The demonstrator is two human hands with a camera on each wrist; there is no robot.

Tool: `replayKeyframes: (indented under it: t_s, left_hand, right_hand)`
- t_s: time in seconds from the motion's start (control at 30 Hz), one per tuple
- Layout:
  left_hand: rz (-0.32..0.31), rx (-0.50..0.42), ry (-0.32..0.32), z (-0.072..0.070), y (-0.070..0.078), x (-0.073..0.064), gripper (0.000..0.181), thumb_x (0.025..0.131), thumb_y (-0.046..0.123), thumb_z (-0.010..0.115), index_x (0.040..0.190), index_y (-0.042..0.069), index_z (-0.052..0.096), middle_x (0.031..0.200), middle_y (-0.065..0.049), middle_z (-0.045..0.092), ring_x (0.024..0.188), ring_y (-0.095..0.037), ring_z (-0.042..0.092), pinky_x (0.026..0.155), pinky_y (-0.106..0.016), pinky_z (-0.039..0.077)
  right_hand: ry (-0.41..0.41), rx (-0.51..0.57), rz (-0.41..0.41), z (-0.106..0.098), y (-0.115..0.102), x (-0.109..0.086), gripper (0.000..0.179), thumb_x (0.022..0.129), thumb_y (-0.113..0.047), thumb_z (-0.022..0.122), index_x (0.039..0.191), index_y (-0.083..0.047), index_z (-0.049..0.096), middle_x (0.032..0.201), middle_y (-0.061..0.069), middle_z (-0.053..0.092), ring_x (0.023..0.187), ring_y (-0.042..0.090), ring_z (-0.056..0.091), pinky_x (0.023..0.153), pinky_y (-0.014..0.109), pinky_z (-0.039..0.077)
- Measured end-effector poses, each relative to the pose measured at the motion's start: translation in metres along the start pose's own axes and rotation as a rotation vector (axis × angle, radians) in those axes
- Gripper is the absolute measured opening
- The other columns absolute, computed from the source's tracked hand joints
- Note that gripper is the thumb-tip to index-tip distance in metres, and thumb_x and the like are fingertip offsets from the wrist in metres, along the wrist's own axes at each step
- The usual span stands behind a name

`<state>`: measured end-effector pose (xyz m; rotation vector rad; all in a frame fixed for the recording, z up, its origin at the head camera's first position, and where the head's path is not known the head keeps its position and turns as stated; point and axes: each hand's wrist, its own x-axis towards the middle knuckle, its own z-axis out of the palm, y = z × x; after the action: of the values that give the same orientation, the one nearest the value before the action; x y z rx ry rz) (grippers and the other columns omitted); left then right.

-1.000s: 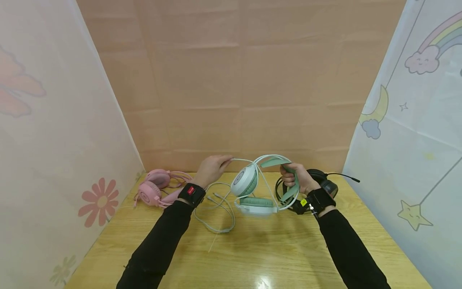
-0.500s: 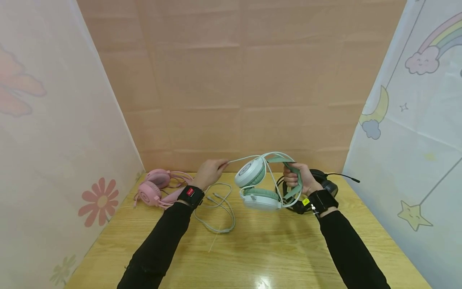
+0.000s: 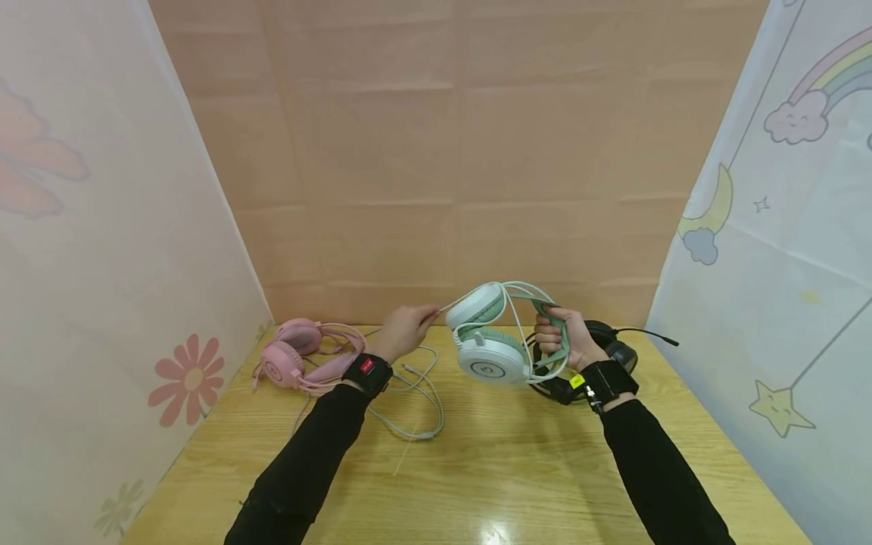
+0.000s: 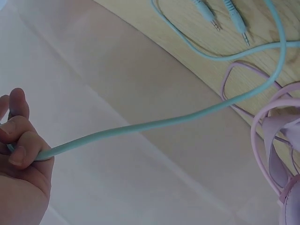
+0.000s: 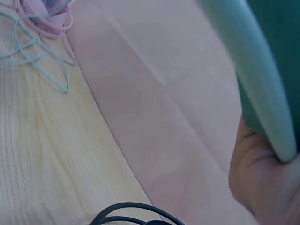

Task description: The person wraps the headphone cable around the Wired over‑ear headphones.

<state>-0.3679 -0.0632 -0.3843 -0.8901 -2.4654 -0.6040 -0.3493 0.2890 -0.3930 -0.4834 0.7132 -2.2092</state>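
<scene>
White and mint-green headphones (image 3: 489, 356) hang above the table, both ear cups toward the left. My right hand (image 3: 571, 333) grips them by the green headband strap (image 3: 559, 333). In the right wrist view the hand (image 5: 267, 183) shows at the right edge against the band. My left hand (image 3: 407, 331) pinches the headphones' thin cable just left of the cups. From the curled fingers in the left wrist view, the pale green cable (image 4: 159, 123) runs across to the table. Its far end lies in a loose loop (image 3: 440, 412), with two jack plugs (image 4: 237, 21) showing.
Pink headphones (image 3: 282, 363) lie at the back left, near the patterned side wall (image 3: 136, 227). Behind my right hand is a black headset (image 3: 621, 352) with its microphone boom pointing right. A brown backdrop (image 3: 450, 189) rises at the table's (image 3: 436, 492) back edge.
The headphones have risen slightly and turned, so the lower cup's outer face now shows. My left hand first drew a little left, then came back right and lower.
</scene>
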Motion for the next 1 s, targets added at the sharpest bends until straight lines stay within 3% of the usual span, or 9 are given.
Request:
replayKeyframes:
  t_s: [0.23, 0.37, 0.5, 0.63, 0.8, 1.0]
  left_hand:
    - [0.018, 0.014, -0.032, 0.01, 0.003, -0.004, 0.022, 0.101, 0.02, 0.055, 0.116, 0.011, 0.069, 0.102, -0.006, 0.074, 0.087, -0.021, 0.071, 0.078, -0.039, 0.055]
    - [0.032, 0.012, -0.088, 0.014, 0.006, -0.006, 0.025, 0.103, 0.02, 0.052, 0.122, 0.011, 0.066, 0.102, -0.008, 0.074, 0.084, -0.022, 0.071, 0.073, -0.038, 0.054]
    - [0.041, 0.042, -0.102, 0.016, 0.008, -0.007, 0.029, 0.104, 0.019, 0.05, 0.129, 0.012, 0.062, 0.098, -0.008, 0.073, 0.075, -0.02, 0.068, 0.067, -0.035, 0.052]
    - [0.059, 0.058, -0.118, 0.017, 0.01, -0.008, 0.022, 0.103, 0.018, 0.051, 0.119, 0.011, 0.066, 0.091, -0.005, 0.071, 0.073, -0.018, 0.066, 0.066, -0.035, 0.051]
    - [0.078, 0.051, -0.17, 0.017, 0.012, -0.009, 0.013, 0.102, 0.019, 0.054, 0.101, 0.012, 0.065, 0.09, -0.003, 0.068, 0.082, -0.019, 0.068, 0.071, -0.036, 0.053]
    - [0.072, 0.051, -0.218, 0.019, 0.013, -0.012, 0.019, 0.102, 0.022, 0.053, 0.108, 0.013, 0.069, 0.099, -0.002, 0.071, 0.092, -0.017, 0.069, 0.08, -0.035, 0.054]
  right_hand:
    - [0.091, 0.061, -0.001, 0.004, 0.001, 0.003, 0.047, 0.108, -0.038, 0.013, 0.078, -0.011, 0.038, 0.066, -0.008, 0.008, 0.054, 0.006, 0.008, 0.052, 0.022, 0.014]
    - [0.093, 0.108, 0.023, 0.004, 0.003, 0.003, 0.045, 0.107, -0.04, 0.012, 0.078, -0.013, 0.034, 0.067, -0.009, 0.007, 0.055, 0.005, 0.007, 0.053, 0.021, 0.014]
    - [0.072, 0.149, 0.041, 0.004, 0.003, 0.004, 0.044, 0.107, -0.041, 0.011, 0.079, -0.014, 0.031, 0.067, -0.01, 0.006, 0.056, 0.005, 0.007, 0.054, 0.021, 0.014]
    - [0.081, 0.187, 0.054, 0.005, 0.005, 0.005, 0.046, 0.107, -0.042, 0.011, 0.08, -0.013, 0.034, 0.068, -0.01, 0.008, 0.057, 0.005, 0.007, 0.054, 0.022, 0.018]
    - [0.198, 0.228, 0.031, 0.01, 0.008, 0.007, 0.044, 0.108, -0.039, 0.018, 0.081, -0.011, 0.038, 0.07, -0.011, 0.009, 0.059, 0.003, 0.006, 0.05, 0.025, 0.027]
    - [0.368, 0.232, -0.036, 0.016, 0.011, 0.01, 0.039, 0.108, -0.036, 0.024, 0.08, -0.012, 0.037, 0.072, -0.011, 0.009, 0.062, 0.003, 0.004, 0.046, 0.026, 0.03]
